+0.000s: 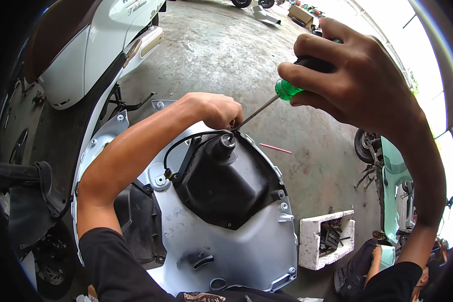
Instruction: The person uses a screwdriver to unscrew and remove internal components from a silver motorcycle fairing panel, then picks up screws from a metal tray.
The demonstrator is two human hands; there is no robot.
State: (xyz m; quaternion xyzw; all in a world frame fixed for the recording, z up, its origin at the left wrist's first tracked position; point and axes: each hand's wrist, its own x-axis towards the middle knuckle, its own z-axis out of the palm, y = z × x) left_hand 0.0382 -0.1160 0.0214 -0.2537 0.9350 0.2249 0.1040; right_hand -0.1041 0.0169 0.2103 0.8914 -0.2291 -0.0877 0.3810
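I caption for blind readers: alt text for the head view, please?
A person's right hand holds a green-and-black screwdriver slanting to the far edge of a black housing on a pale grey panel, the left hand beside its tip. A white box of dark parts sits on the floor to the right.

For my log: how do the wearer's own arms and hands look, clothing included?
The left hand and right hand are bare, with no gloves. The left sleeve and right sleeve are short, plain-looking black fabric, ending above the elbow. Both wrists show no watch or band.
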